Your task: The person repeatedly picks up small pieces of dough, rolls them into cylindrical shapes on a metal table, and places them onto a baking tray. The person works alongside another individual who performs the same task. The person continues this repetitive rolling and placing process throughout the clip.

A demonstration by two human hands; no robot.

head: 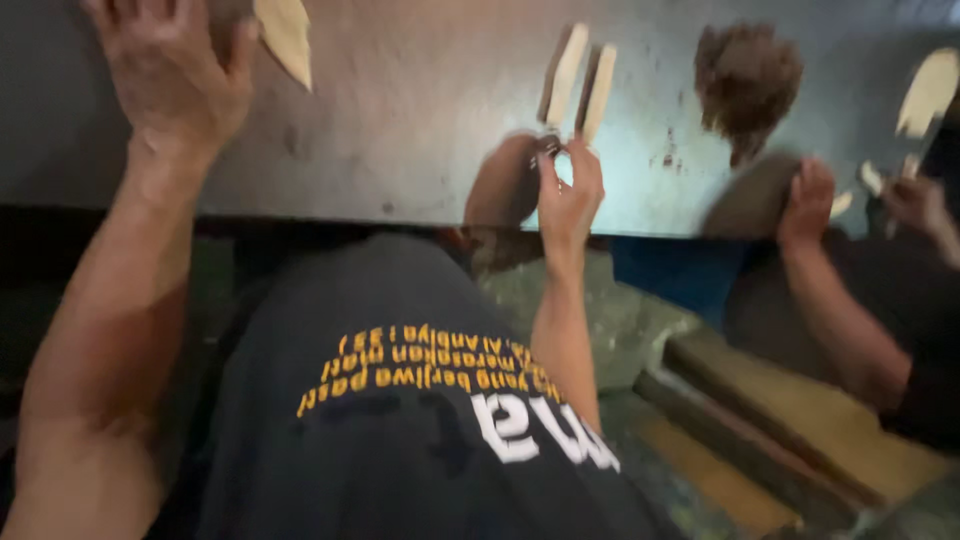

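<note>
- Head view: a grey, scuffed metal desk point(400, 130) fills the upper frame.
- Left hand point(175, 75), upper left, has fingers spread beside a pale wooden piece point(285, 35).
- Right hand point(568, 195), centre, pinches two wooden sticks point(580, 80).
- Brown fibre clump point(745, 80), upper right; a co-worker's hand point(808, 200) below it.
- Concrete floor point(610, 320) lower right.

Dim light here, with a pale glare on my counter point(420, 130). Everything smears with motion blur. Below the counter's edge sits deep shadow.

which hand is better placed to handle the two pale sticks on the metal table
Likely the right hand: it sits at the near ends of the two pale sticks, fingers at a small metal piece there. The left hand is far off on the metal table, beside a pale flat piece.
</note>
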